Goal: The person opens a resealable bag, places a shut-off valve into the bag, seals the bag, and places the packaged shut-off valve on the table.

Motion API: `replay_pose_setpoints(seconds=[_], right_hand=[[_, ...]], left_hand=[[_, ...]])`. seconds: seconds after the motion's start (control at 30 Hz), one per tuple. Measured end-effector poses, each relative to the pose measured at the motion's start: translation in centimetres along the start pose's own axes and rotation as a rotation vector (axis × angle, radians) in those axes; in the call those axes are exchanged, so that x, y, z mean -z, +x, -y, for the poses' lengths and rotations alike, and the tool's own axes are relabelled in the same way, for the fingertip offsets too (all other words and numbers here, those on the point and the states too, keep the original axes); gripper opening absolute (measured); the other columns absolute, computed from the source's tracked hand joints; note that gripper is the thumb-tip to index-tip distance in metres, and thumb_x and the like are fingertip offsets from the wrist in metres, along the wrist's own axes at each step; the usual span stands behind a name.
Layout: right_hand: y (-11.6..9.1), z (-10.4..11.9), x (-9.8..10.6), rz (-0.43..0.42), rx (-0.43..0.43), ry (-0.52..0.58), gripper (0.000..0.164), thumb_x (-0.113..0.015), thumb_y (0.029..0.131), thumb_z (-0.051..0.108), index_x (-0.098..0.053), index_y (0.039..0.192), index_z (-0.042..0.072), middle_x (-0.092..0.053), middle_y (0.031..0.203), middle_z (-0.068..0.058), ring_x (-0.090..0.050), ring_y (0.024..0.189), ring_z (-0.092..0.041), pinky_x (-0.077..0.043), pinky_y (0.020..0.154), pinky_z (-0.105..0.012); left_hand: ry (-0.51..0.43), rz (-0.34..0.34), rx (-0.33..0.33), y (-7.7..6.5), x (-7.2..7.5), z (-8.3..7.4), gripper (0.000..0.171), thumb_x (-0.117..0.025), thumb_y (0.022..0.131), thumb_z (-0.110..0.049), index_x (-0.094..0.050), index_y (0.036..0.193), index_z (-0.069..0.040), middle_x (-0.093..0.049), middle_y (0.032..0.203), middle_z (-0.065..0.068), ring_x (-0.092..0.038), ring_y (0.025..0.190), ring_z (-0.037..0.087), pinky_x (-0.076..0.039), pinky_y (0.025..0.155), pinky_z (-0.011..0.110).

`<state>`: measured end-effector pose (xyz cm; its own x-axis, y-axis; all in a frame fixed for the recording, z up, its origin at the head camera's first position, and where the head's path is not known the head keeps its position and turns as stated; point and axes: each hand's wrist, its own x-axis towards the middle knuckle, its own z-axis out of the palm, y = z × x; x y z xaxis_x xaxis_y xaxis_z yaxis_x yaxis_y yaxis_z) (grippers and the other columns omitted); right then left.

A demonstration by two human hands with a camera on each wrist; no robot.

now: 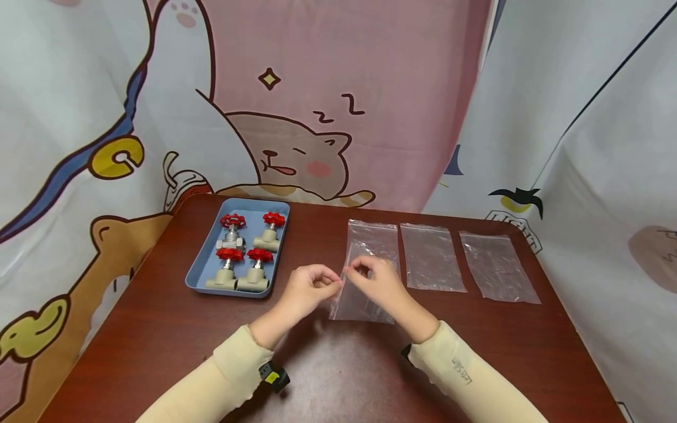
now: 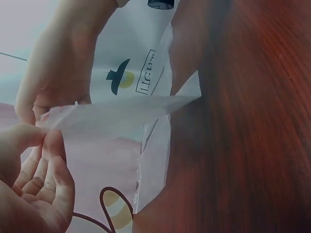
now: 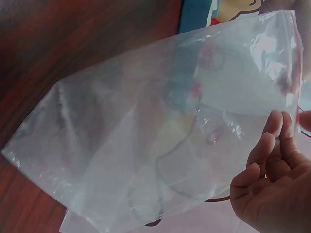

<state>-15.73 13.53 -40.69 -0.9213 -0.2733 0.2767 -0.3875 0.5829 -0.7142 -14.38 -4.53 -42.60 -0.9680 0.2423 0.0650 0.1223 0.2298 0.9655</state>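
A clear zip-lock bag (image 1: 365, 306) hangs tilted over the table between both hands. My left hand (image 1: 312, 288) pinches its top edge between thumb and forefinger. Close beside it, my right hand (image 1: 378, 279) pinches the same edge with its fingertips. The right wrist view shows the bag (image 3: 136, 121) spread flat, with a red line along the zip edge and nothing visible inside. In the left wrist view the bag (image 2: 116, 119) appears almost edge-on. Another clear zip-lock bag (image 1: 372, 231) lies partly behind the held one.
Two more clear zip-lock bags, a middle bag (image 1: 432, 258) and a far-right bag (image 1: 499, 267), lie flat on the brown table (image 1: 338, 376). At the left stands a blue tray (image 1: 197, 275) holding several valves with red handwheels (image 1: 230, 254). A printed curtain (image 1: 412, 88) hangs behind.
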Motion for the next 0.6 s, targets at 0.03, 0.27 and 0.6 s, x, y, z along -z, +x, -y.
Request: replay_pose_setpoints(seconds=[0.03,0.27,0.6], right_hand=[[0.0,0.0,0.0,0.002,0.008,-0.003,0.008,-0.066,0.084,0.015,-0.068,0.078,0.012,-0.056,0.063,0.004,-0.044,0.057,-0.007,-0.037,0.051,-0.020],[0.0,0.0,0.3,0.014,0.020,-0.042,0.006,-0.063,0.083,0.010,-0.066,0.078,0.010,-0.057,0.066,0.003,-0.040,0.054,-0.004,-0.036,0.051,-0.020],[0.1,-0.5,1.3,0.024,-0.069,-0.146,0.011,-0.057,0.074,0.012,-0.058,0.064,0.017,-0.046,0.057,0.008,-0.040,0.052,-0.007,-0.033,0.050,-0.021]], left_hand=[[-0.002,-0.001,-0.003,0.0,-0.1,0.0,0.005,-0.072,0.081,-0.008,-0.069,0.081,-0.004,-0.070,0.073,0.010,-0.067,0.061,0.023,-0.053,0.055,0.025],[0.040,-0.046,0.003,0.0,-0.1,-0.2,0.004,-0.072,0.080,-0.008,-0.069,0.079,-0.006,-0.069,0.069,0.006,-0.067,0.063,0.026,-0.050,0.053,0.021],[0.143,-0.197,0.039,0.2,1.0,0.0,0.004,-0.071,0.069,-0.005,-0.069,0.071,-0.007,-0.066,0.062,0.002,-0.056,0.052,0.004,-0.044,0.050,0.020]])
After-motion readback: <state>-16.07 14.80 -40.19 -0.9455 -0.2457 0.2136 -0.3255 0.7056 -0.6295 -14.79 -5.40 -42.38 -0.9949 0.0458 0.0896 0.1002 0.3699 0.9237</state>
